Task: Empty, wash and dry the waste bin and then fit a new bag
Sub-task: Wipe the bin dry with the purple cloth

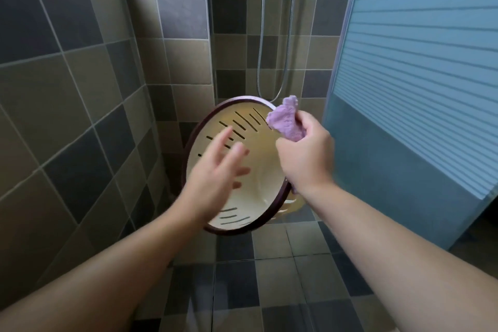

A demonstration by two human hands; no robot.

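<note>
A cream waste bin (258,159) with a dark maroon rim and slotted walls is tilted with its mouth facing me, above the tiled floor at the centre of the view. My right hand (305,156) grips a crumpled purple cloth (287,121) at the bin's upper right rim. The hand covers that part of the rim, so I cannot tell what holds the bin. My left hand (218,175) hovers in front of the bin's mouth with its fingers spread and straight, holding nothing.
Tiled walls (80,89) in brown and grey stand close on the left and behind. A frosted glass shower panel (417,89) closes the right side. A metal shower hose (272,35) hangs behind the bin. The tiled floor (256,277) lies below.
</note>
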